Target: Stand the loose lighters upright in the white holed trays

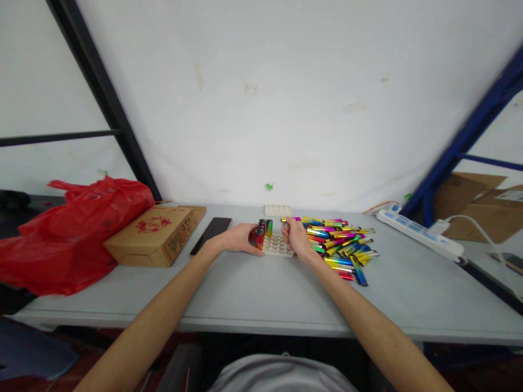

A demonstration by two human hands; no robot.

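Upright batch begun at the left of the pale tray, most of it unfilled

The pale tray with rows of round hollows [278, 247] lies between the hands on the table [265, 294]; a short row of red, dark-topped cylinders [260, 235] stands upright along its left side, with one green-and-gold cylinder [269, 227] upright just beside them; most visible hollows hold nothing, so by my judgement the filling is at an early stage, with much of the tray left.

The left hand [239, 238] is half open, thumb apart from fingers, cupped around the red row; whether it presses on them I cannot tell. The right hand [299, 239] is curled at the tray's right side, fingertips drawn together; whether it has hold of a cylinder I cannot tell.

Beside it spreads a loose heap of shiny, multicoloured metallic cylinders [339, 261], lying at many angles; behind the tray is a second pale, ribbed piece [278, 210].

Farther left are a dark phone [211, 234], a brown cardboard box [147, 231] and a red plastic bag [93, 223]; to the right, a white power strip [419, 233].
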